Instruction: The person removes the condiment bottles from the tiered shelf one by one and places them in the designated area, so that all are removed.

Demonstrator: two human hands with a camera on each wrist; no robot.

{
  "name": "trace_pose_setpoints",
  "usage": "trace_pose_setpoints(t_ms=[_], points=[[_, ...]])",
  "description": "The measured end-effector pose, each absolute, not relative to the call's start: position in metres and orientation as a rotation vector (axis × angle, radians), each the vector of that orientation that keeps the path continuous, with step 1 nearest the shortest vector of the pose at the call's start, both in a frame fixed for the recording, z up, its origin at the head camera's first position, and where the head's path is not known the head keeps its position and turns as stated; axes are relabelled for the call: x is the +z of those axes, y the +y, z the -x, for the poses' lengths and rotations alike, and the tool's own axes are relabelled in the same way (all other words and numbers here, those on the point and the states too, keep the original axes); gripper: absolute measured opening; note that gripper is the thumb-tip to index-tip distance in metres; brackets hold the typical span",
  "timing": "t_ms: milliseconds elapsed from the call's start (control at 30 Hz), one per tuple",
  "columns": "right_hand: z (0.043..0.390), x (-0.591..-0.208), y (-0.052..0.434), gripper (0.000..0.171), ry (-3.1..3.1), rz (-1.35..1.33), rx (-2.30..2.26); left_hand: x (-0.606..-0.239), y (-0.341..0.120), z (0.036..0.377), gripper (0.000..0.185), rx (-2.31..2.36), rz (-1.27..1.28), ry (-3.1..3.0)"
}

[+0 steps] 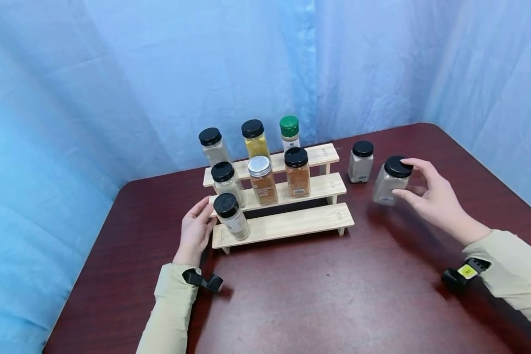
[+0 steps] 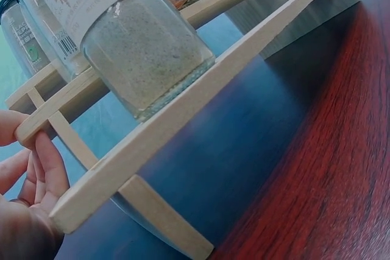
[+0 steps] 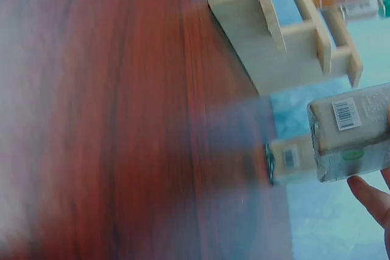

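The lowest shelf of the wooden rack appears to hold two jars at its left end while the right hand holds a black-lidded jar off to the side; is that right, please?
Not quite: the lowest shelf holds only one jar, at its left end, as the head view shows. The rest stands: the right hand holds a black-lidded jar off to the right of the wooden rack.

Light is bright, even and cool, falling from overhead; the table (image 1: 318, 295) shows soft sheen and short shadows beneath the rack (image 1: 287, 223). The head view is sharp, bowed slightly at its edges. The left wrist view blurs toward 3 o'clock. The right wrist view is smeared throughout, with haze from 6 to 9 o'clock.
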State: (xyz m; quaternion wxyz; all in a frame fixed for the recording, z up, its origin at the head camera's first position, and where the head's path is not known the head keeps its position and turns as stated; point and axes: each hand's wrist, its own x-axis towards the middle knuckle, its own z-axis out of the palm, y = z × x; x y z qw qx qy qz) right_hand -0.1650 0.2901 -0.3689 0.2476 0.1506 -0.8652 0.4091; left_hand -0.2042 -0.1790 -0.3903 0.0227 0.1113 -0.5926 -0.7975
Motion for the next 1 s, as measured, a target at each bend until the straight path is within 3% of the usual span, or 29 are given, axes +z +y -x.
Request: trace_pose_setpoints(t_ms=[1000], points=[[0.211,-0.381,0.326,0.065,-2.579,-0.275,1.045,-0.391,-0.179,0.204,0.044,-2.436,-0.352,-1.851]])
